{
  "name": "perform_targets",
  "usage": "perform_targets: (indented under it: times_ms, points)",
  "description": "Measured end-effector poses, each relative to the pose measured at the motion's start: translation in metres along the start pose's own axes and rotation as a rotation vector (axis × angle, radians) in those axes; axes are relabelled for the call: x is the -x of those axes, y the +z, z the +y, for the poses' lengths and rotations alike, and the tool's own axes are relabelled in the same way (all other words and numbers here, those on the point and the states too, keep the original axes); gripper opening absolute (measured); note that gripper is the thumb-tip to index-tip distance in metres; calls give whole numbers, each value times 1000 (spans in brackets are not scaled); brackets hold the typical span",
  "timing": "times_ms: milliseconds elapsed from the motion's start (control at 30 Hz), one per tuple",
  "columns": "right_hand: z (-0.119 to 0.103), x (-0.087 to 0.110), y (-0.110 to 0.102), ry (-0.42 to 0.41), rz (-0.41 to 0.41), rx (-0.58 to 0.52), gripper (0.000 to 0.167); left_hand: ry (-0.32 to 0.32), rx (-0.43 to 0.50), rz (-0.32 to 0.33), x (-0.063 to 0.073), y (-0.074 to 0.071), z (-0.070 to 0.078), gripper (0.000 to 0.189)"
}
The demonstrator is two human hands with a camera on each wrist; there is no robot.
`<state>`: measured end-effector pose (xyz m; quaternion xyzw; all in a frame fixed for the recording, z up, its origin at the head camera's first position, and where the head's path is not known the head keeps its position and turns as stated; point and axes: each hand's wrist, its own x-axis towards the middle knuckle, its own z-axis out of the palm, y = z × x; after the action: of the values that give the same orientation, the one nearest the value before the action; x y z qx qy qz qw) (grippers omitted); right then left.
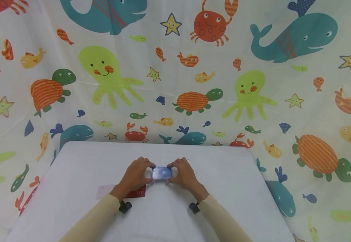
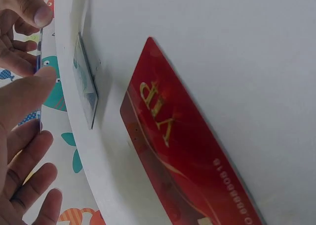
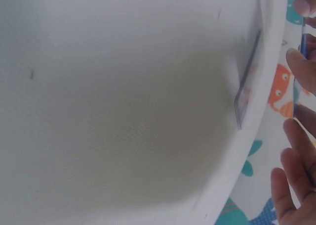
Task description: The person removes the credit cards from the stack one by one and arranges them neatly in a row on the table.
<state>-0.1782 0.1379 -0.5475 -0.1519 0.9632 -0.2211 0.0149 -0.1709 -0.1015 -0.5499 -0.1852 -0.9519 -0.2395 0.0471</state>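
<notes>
A blue card [image 1: 162, 172] with "VIP" in pale letters is held up between both hands. My left hand [image 1: 137, 173] pinches its left end between thumb and fingers; my right hand [image 1: 184, 173] pinches the right end. Both wrist views show the card [image 2: 39, 57] almost edge-on, its face turned out of sight. A pale, thin card-like piece [image 2: 86, 81] lies on the table below it, also seen in the right wrist view. Under my left wrist lies a red card [image 2: 170, 121] with gold "VIP" lettering, partly covered by the forearm in the head view.
A pale pink card [image 1: 104, 191] lies left of the red one, beside my left forearm. Dark wrist-worn devices [image 1: 125, 207] sit on both wrists. The white table [image 1: 224, 174] ends at a far edge, with a sea-animal curtain [image 1: 169, 80] hanging behind it.
</notes>
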Motion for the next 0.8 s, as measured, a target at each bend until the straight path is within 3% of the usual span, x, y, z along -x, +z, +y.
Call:
perform_targets:
  times_ms: [800]
  points:
    - [0,14,-3,-83,38,13,50,29,-37,7,12,-5,6,57]
